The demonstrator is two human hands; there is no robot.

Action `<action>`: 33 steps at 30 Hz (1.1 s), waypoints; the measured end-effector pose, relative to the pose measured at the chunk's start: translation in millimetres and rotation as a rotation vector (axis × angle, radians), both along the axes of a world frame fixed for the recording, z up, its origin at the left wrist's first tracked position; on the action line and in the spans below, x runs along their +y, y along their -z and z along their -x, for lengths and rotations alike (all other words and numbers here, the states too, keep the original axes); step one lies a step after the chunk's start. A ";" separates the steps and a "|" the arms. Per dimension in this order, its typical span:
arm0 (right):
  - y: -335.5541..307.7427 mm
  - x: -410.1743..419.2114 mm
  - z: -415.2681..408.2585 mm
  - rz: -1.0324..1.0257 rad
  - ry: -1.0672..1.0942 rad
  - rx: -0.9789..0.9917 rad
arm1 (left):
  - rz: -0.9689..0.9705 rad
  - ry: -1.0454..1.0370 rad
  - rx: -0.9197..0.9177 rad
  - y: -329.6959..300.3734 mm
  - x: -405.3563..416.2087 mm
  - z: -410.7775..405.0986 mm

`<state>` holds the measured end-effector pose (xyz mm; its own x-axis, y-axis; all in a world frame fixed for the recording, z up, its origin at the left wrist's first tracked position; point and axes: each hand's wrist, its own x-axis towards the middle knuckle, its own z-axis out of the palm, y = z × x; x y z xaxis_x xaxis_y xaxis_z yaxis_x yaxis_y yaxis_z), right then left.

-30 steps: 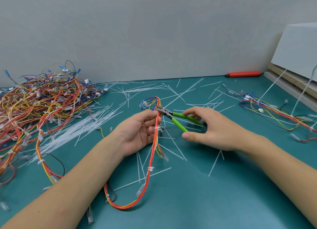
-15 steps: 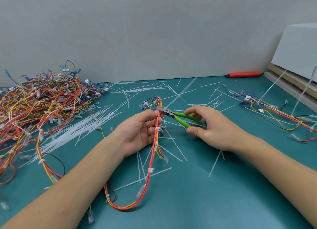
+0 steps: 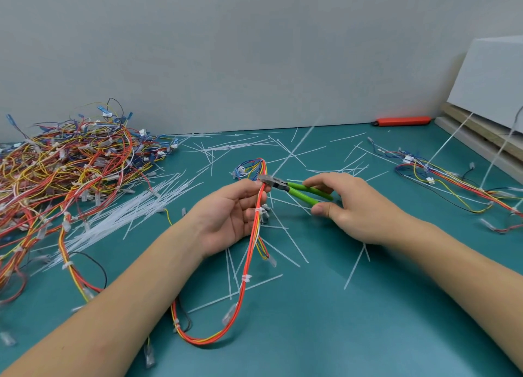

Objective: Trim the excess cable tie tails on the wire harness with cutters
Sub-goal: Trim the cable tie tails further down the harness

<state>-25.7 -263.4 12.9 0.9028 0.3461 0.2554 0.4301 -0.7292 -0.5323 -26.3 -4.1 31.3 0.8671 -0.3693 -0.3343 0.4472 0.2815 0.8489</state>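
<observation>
Leftmost, harness pile: a tangled heap of finished or waiting wire bundles point(image 3: 70, 161) at 9 o'clock on the tabletop point(image 3: 353, 334), with a sheaf of loose white ties point(image 3: 119, 215) beside it.
Left hand: the left hand point(image 3: 229, 215) lies palm-up at centre, fingers point(image 3: 254, 198) and thumb curled round the wire harness point(image 3: 249, 249), pinching it just below the cut point.
Wire harness: red, orange and yellow strands, hanging from that grip in a long loop toward 6 o'clock; it looks light and floppy, so I judge it needs holding close beside each tie, not by the slack loop, or it will swing away from the blades.
Cutters: green-handled cutters point(image 3: 288, 188) point toward 9 o'clock, the metal nose touching the harness at the top of the left hand; whether a tie tail sits in the blades is too small to tell.
Right hand: the right hand point(image 3: 348, 207) reaches in from 3 o'clock, forefinger over one handle and thumb under the other, squeezing them near-together.
Offcuts: white trimmed tails point(image 3: 288, 235) lie scattered under both hands; they seem stiff and springy.
Far right: another harness point(image 3: 452, 187) at 3 o'clock; an orange tool point(image 3: 402, 121) at 1 o'clock.
</observation>
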 end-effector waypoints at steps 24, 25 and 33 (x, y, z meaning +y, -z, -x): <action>-0.9 0.8 2.1 -0.026 -0.020 0.037 | 0.008 -0.024 0.017 0.7 0.8 -1.4; -0.5 1.0 3.1 -0.027 -0.026 0.040 | 0.009 -0.027 0.019 0.4 0.7 -1.3; 0.3 0.9 3.7 0.018 -0.067 0.013 | 0.005 -0.034 0.030 -0.2 0.6 -1.5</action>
<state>-29.4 -262.4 12.6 0.8805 0.4104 0.2372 0.4716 -0.7083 -0.5253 -24.8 -3.4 31.5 0.8685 -0.3420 -0.3587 0.4629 0.3013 0.8336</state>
